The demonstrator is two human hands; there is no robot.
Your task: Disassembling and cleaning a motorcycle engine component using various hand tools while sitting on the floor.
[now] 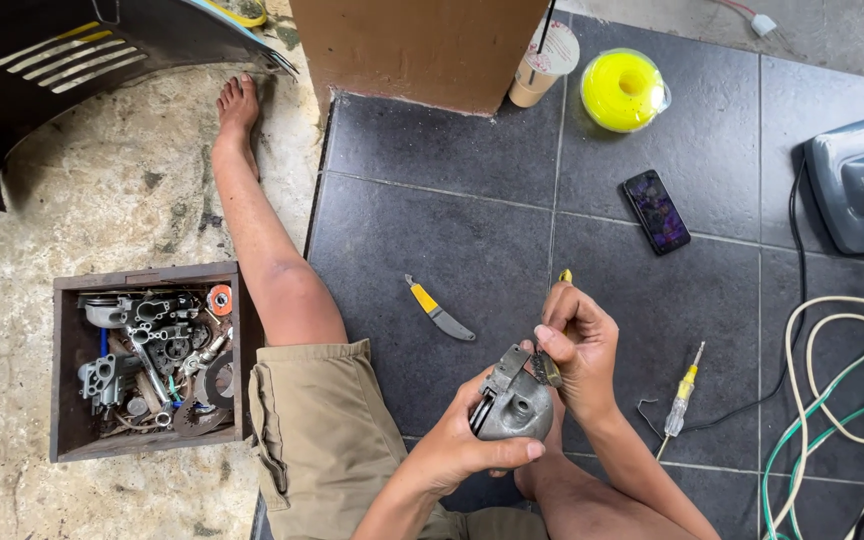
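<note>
My left hand (462,440) is closed around a small grey metal part (514,405), cupping it from below with the thumb lying across its near side, so it sits low in the middle of the view, just above my right leg. My right hand (577,345) is curled shut just above it, fingers pinched on a small tool whose yellow handle tip (565,276) pokes out past my knuckles; the working end touches the top of the metal part, though I cannot tell exactly what kind of tool it is. To the right, a yellow-handled screwdriver (682,392) lies on the dark floor tiles (432,240), and further right a loop of white and green cable (837,400) sprawls near the edge. On the left, my bent left leg in khaki shorts (317,430) stretches away over the rough concrete (102,190), and just beside it stands a wooden box (67,370) filled with metal parts. Between leg and hands, a little farther off, lies a yellow-handled knife (438,309). Beyond that a phone (656,211) rests face up, a grey appliance (862,180) sits at the right edge, and farthest away are a yellow spool of line (622,90), a lidded cup (544,65) and a brown box (412,45).
</note>
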